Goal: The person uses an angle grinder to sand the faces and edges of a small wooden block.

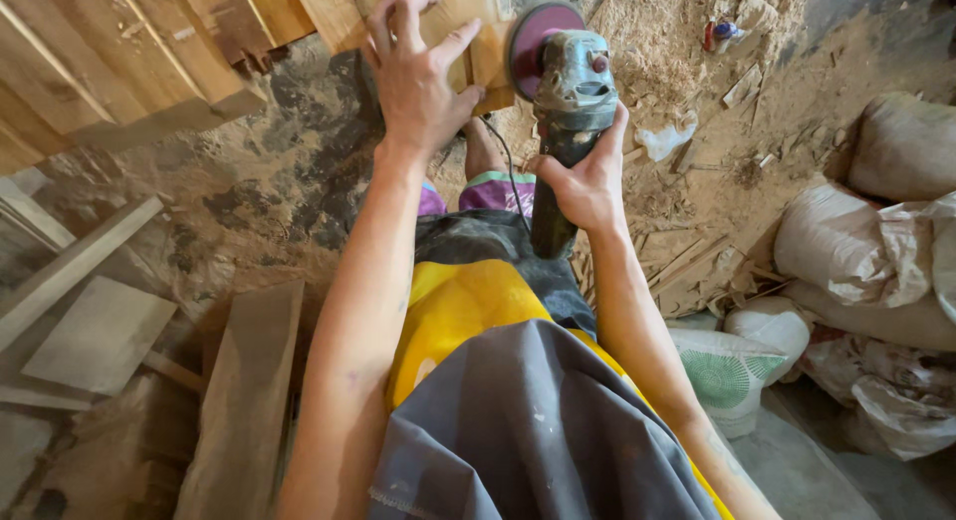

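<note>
**Grinder held against a wooden piece on a sawdust floor**

The left hand [416, 72] lies flat with fingers spread on a wooden piece [468, 37] at the far middle of the scene, pressing on it rather than gripping. The right hand [588, 181] is wrapped tight around the dark handle of an angle grinder [568, 92], whose grey-green body points away from the person. Its round reddish sanding disc [538, 37] stands on edge just beside the right edge of the wooden piece; whether the two touch cannot be told. A black cord [508, 166] runs from near the grinder down toward the person's legs.

To the far left, long planks [119, 62] lie stacked at an angle. Nearer on the left, a flat square board [100, 331] and a thick plank [249, 400] rest on the dusty floor [259, 201].

On the right stand several sacks. A white sack [846, 241] and a greyish one [901, 141] are full and closed, so their contents are hidden. A smaller white sack with a green pattern [727, 371] lies near the right arm; what it holds cannot be seen either. Sawdust and wood scraps [697, 261] cover the ground between the grinder and the sacks.
</note>
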